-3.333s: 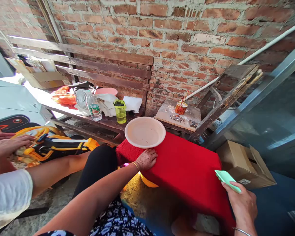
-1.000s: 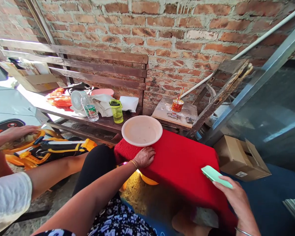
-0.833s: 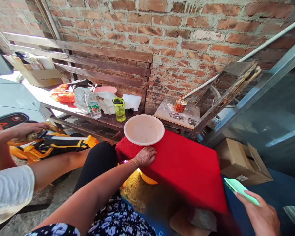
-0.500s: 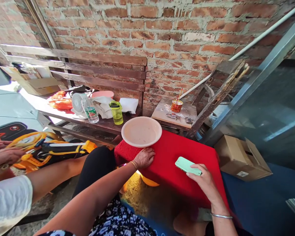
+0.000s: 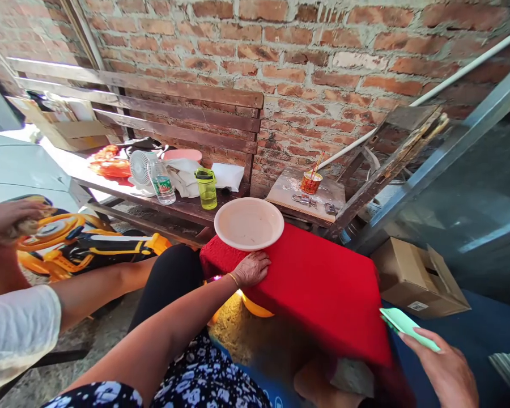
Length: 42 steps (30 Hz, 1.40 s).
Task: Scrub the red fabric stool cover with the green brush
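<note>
My left hand lies palm down on a red cloth, just in front of a pale pink basin. Its fingers rest loosely on the cloth, at or very near the basin's lower rim. Off the right end of the cloth, my right hand grips one end of a flat mint-green scrub brush. The brush's far end points up and to the left, and what look like short bristles show along its lower edge. A shallow layer that may be water lies in the basin.
A wooden bench bears a clear bottle, a green bottle and a small fan. Padlocks and a red cup sit on a board. A carton stands right. Another person's arm is at left.
My right hand has carried the scrub brush rightward and down, from above the red cloth to beyond its right end. My left hand stays by the basin. The other person's hand at left has shifted.
</note>
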### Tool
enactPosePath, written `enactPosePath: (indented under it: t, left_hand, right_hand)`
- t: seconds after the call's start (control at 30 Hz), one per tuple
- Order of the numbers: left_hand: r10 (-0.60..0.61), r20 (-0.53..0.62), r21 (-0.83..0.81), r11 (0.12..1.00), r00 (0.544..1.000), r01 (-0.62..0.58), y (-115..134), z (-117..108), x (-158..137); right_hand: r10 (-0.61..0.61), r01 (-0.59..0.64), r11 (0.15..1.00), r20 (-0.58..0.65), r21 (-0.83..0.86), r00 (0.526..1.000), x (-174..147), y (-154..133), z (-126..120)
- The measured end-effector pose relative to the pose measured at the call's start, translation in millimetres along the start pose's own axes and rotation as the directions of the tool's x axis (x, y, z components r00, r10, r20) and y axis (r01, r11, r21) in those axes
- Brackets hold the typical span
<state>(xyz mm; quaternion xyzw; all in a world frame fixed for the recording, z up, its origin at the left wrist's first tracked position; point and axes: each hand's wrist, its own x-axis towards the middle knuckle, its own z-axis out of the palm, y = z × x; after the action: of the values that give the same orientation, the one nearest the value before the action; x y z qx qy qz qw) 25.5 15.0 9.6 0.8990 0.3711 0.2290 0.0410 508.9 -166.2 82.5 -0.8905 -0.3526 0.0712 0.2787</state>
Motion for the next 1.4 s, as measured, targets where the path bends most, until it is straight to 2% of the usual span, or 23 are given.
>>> enactPosePath:
  t: [0.1,0.17,0.27,0.4,0.53,0.63,0.77,0.9,1.0,1.07,1.1,1.2,1.33,1.4]
  left_hand:
    - [0.0,0.008,0.002,1.0,1.0,0.0,1,-1,1]
    - [0.0,0.016,0.007,1.0,1.0,0.0,1,-2,1]
    - [-0.007,0.025,0.023,1.0,1.0,0.006,2,-3,2]
    - [-0.006,0.034,0.049,0.999,0.999,0.005,4,-5,3]
    - [-0.004,0.038,0.066,0.998,0.999,0.001,5,-4,3]
    - [-0.01,0.042,0.061,0.998,0.999,0.008,6,-4,3]
    - [-0.023,0.074,0.055,0.998,0.997,0.019,7,-5,5]
    - [-0.036,0.083,0.062,0.998,0.996,0.031,6,-3,6]
    - [-0.033,0.085,0.068,0.997,0.996,0.028,4,-2,6]
    - [-0.027,0.085,0.065,0.998,0.996,0.022,4,-3,6]
    - [-0.024,0.085,0.065,0.998,0.996,0.019,4,-3,5]
    - [-0.015,0.088,0.065,0.998,0.996,0.009,4,-5,5]
    - [-0.019,0.095,0.062,0.998,0.995,0.013,5,-6,6]
    - [-0.024,0.091,0.056,0.998,0.996,0.019,5,-6,6]
  right_hand:
    - [0.022,-0.023,0.997,0.014,0.072,1.0,-11,-33,9]
    - [-0.078,0.062,0.976,0.066,0.209,0.995,-29,-72,30]
    - [-0.248,0.162,0.89,0.155,0.426,0.956,-64,-130,75]
    - [-0.44,0.292,0.782,0.157,0.551,0.884,-98,-178,134]
    - [-0.586,0.458,0.746,0.15,0.483,0.796,-105,-182,166]
    - [-0.664,0.616,0.738,0.13,0.276,0.737,-98,-171,172]
    - [-0.764,0.76,0.645,0.058,0.076,0.643,-87,-169,173]
    - [-0.83,0.838,0.546,0.148,0.015,0.538,-89,-183,181]
    - [-0.845,0.868,0.494,0.212,-0.041,0.491,-95,-190,188]
    - [-0.834,0.863,0.497,0.225,-0.089,0.504,-95,-189,190]
    - [-0.82,0.849,0.515,0.223,-0.117,0.527,-92,-186,189]
    - [-0.736,0.755,0.617,0.178,-0.221,0.653,-75,-169,180]
    - [-0.528,0.519,0.793,0.067,-0.32,0.847,-40,-137,157]
    - [-0.439,0.423,0.849,0.024,-0.317,0.898,-31,-130,147]
